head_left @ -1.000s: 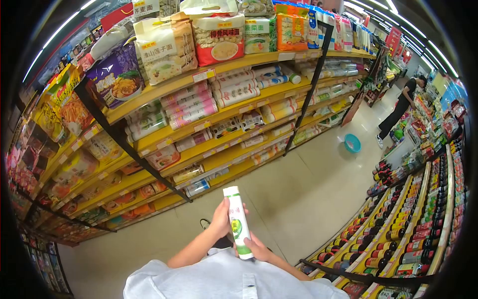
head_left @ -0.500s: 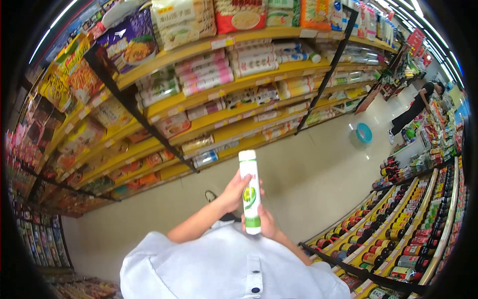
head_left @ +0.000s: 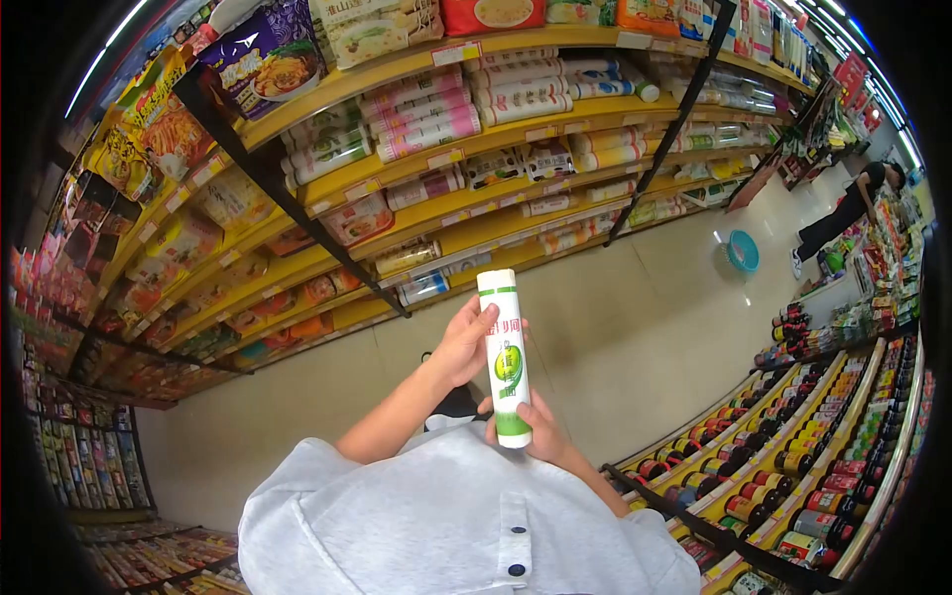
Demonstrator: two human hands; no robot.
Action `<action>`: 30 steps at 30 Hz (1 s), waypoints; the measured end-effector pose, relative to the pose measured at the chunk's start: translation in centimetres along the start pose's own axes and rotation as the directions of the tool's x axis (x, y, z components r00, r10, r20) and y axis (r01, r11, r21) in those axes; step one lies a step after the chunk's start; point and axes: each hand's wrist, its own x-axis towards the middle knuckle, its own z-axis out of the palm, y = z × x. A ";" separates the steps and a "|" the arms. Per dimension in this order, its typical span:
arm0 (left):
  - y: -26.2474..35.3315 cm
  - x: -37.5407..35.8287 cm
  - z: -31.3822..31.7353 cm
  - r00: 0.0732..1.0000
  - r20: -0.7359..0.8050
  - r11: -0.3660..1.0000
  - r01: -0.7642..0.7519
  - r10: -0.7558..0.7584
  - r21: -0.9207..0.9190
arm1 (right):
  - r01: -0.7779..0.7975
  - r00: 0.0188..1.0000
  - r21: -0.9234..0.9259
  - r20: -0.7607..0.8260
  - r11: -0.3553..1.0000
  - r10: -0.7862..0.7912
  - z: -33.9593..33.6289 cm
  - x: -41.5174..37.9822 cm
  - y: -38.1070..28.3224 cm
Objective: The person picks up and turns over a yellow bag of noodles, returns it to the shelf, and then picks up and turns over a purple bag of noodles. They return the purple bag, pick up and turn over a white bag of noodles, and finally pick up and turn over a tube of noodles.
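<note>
A white paper-wrapped roll of dried noodles is held upright in front of my chest, with green bands at both ends, red lettering and a green-yellow emblem on the side towards me. My left hand grips its upper part from the left, thumb along the edge and fingertips showing on the far side. Lower down, my right hand is closed around the bottom end, its thumb on the front over the green band. The fingers behind the roll are partly hidden.
Ahead stands a yellow shelf unit with similar noodle rolls and bagged noodles. Bottle shelves slope along the right. A teal basin is on the floor, and a person in dark clothes stands farther off at right.
The roll and both hands sit slightly higher in view, and the red lettering shows more fully beside my left thumb. The shelves have shifted a little rightward as the view moved.
</note>
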 end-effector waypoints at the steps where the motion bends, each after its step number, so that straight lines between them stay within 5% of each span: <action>1: 0.2 0.1 0.6 0.995 -0.089 0.995 -0.047 0.055 0.084 | 0.000 0.998 -0.097 -0.060 0.995 -0.006 -0.3 0.0 0.2; 3: 0.4 0.0 0.6 0.978 -0.178 0.982 -0.081 0.111 0.172 | -0.012 0.993 -0.186 -0.121 0.982 -0.011 -0.7 -0.1 0.4; 7: 0.2 0.3 0.3 0.994 -0.092 0.996 0.051 -0.057 -0.069 | -0.039 0.992 -0.231 -0.126 0.972 0.010 -0.2 -0.1 0.2; 10: -1.1 -1.2 0.7 0.961 0.205 0.938 0.238 -0.188 -0.254 | -0.047 0.991 -0.195 -0.130 0.980 0.022 0.3 -0.3 0.5; 13: -2.0 -2.2 -0.3 0.947 0.234 0.946 0.266 -0.220 -0.187 | -0.056 0.993 -0.050 -0.107 0.997 0.050 0.5 -0.6 0.6; 22: -3.5 -3.0 -1.5 0.983 0.110 0.952 0.173 -0.150 -0.253 | -0.106 0.975 -0.410 -0.223 0.906 0.013 0.1 -0.3 1.8; 24: -3.5 -2.9 -1.9 0.985 0.092 0.950 0.166 -0.147 -0.263 | 0.040 0.982 -0.582 -0.128 0.812 -0.140 0.1 -0.2 2.5; 30: -2.7 -2.6 -1.8 0.991 0.099 0.924 0.120 -0.090 -0.362 | -0.030 0.990 -0.586 -0.128 0.810 -0.056 0.6 0.0 1.7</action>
